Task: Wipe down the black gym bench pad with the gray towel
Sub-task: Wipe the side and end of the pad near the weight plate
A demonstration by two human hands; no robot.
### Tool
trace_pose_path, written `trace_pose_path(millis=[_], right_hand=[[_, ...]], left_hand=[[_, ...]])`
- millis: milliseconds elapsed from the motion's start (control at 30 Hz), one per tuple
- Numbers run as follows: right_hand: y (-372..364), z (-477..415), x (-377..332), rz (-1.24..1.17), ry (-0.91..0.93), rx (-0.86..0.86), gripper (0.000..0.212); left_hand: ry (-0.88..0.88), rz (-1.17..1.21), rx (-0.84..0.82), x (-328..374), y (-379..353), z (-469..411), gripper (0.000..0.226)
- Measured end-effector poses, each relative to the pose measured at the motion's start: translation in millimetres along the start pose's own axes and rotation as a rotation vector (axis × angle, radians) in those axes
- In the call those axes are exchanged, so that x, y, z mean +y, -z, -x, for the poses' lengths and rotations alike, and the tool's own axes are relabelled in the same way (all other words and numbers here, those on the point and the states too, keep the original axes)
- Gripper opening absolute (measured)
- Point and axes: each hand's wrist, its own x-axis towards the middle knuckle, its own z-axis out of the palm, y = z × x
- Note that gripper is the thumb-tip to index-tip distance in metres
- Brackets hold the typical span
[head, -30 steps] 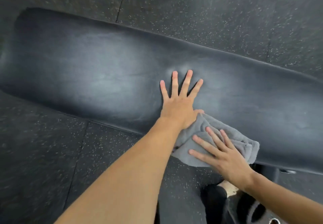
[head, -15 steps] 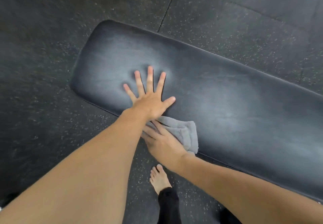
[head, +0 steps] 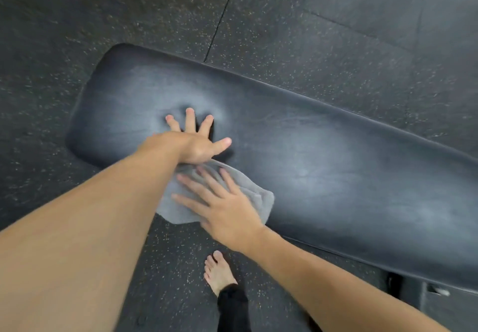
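Observation:
The black gym bench pad (head: 323, 155) runs from upper left to lower right, its rounded end at the left. My left hand (head: 196, 140) presses flat on the pad near that end, fingers spread, denting the cushion. The gray towel (head: 256, 197) lies crumpled on the pad's near edge, partly hanging over it. My right hand (head: 222, 202) lies flat on top of the towel with fingers apart, pressing it onto the pad just below my left wrist.
Dark speckled rubber floor tiles (head: 297, 21) surround the bench. My bare foot (head: 218, 272) with a black trouser leg stands on the floor close to the bench's near side. Part of the bench frame (head: 424, 293) shows at lower right.
The view has shifted toward the pad's left end. My right hand has spread its fingers flat on the towel and slid it slightly right along the near edge; my left hand stays planted.

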Motion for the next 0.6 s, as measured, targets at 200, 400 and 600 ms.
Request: trace_pose_path(millis=[200,400,600], right_hand=[[55,110,120,-0.051,-0.641,0.114,0.057],[99,256,233,-0.131,-1.13,0.231,0.066],[99,264,209,-0.182,-1.261,0.29,0.064]], left_hand=[[0.045,0.019,0.093,6,-21,5,0.107],[0.088,-0.002,0.219,29,-50,0,0.163],[0.059,0.022,0.263,25,-54,-2,0.162]])
